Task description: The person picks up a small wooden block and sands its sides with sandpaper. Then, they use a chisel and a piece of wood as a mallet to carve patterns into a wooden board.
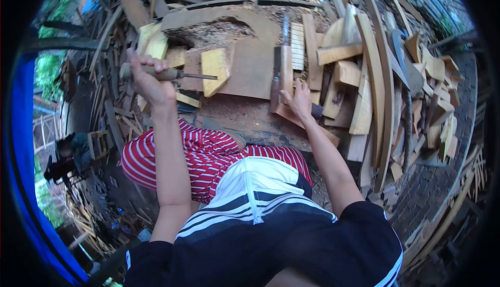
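My left hand [151,80] is wrapped round the thick wooden handle of a tool [200,76] with a thin metal shaft, which points right across a yellow wood block [214,68]. My right hand [299,101] is low over the tools at the centre right, thumb and fingers apart. Its thumb is at the lower end of a wooden-handled tool [286,70] with a metal upper part. Just left of that lies a dark tool [276,78]. A pale ruled strip [297,46] lies above my right hand.
A flat brown board [252,68] lies between my hands, beside a hollowed, chip-strewn wood block [208,26]. Long curved wood pieces [383,89] and cut blocks [442,115] are piled on the right. My legs in red striped cloth [182,156] are folded in front.
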The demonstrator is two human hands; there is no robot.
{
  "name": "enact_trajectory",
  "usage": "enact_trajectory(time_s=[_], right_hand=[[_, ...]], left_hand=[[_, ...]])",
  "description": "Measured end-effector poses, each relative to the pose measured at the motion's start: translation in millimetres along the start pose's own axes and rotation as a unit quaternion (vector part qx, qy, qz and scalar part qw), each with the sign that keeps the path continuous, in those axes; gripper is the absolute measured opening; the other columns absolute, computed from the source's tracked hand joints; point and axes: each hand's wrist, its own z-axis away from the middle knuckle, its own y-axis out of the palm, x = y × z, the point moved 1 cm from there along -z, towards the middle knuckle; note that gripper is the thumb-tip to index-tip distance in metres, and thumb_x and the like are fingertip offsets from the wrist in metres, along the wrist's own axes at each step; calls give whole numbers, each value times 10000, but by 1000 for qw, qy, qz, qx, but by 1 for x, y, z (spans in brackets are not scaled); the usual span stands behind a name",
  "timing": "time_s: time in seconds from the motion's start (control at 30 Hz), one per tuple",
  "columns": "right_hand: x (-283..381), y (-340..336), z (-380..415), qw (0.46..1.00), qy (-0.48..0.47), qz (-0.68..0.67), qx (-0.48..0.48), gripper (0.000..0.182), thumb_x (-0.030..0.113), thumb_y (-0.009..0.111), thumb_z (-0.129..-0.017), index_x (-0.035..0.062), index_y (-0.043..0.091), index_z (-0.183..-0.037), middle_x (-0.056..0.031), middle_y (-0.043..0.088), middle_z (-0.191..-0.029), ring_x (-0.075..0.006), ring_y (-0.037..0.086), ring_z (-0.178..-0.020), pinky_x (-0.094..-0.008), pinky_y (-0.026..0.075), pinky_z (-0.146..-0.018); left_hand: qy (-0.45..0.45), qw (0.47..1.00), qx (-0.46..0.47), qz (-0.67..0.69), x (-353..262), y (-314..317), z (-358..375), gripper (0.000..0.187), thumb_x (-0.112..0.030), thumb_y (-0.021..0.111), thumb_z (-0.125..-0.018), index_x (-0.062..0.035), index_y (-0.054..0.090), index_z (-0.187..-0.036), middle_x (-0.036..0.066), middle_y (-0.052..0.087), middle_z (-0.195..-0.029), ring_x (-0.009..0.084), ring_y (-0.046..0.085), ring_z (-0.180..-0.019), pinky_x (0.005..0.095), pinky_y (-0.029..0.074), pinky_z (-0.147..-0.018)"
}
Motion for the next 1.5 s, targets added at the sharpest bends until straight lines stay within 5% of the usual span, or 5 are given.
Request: enact_trajectory(time_s=[0.1, 0.23, 0.37, 0.47, 1.5], right_hand=[[3, 25, -18, 995, 67, -55, 48, 816, 464, 717, -737, 12, 373, -1323, -233, 517, -1210, -376, 518, -1133, -450, 451, -911], [-10, 25, -38, 963, 130, -205, 114, 485, 267, 633, -800, -21, 467, -1153, -182, 622, -1032, -336, 627, -906, -426, 504, -792], [13, -35, -10, 704, 285, -613, 220, 244, 174, 493, -870, 43, 467, -1074, -106, 584, -797, -210, 608, -708, -329, 538, -581], [0, -51, 16, 633, 325, -652, 263, 277, 246, 511, -899, 48, 447, -1082, -97, 569, -777, -199, 601, -678, -324, 535, -548], [78, -74, -10, 840, 92, -435, 312, 472, 342, 627, -885, 45, 428, -1193, -92, 574, -886, -150, 584, -740, -295, 493, -663]], left_hand=[[79, 995, -26, -49, 2, -3, -9, 332, -306, 665, -880, -133, 486, -660, -34, 443, -535, 79, 426, -423, 224, 383, -414], [82, 995, -41, -43, 15, 3, -22, 347, -287, 661, -883, -123, 482, -634, -28, 459, -528, 64, 425, -406, 214, 361, -375], [88, 995, -35, -35, 32, 7, -42, 378, -301, 658, -880, -117, 471, -607, -23, 442, -507, 65, 428, -400, 217, 352, -372], [88, 994, -30, -60, 44, 7, -54, 394, -321, 645, -885, -103, 468, -609, -10, 438, -515, 80, 424, -411, 233, 361, -393], [81, 993, 11, -89, 59, 2, -60, 393, -311, 628, -893, -97, 425, -633, 9, 436, -521, 79, 388, -384, 234, 325, -385]])
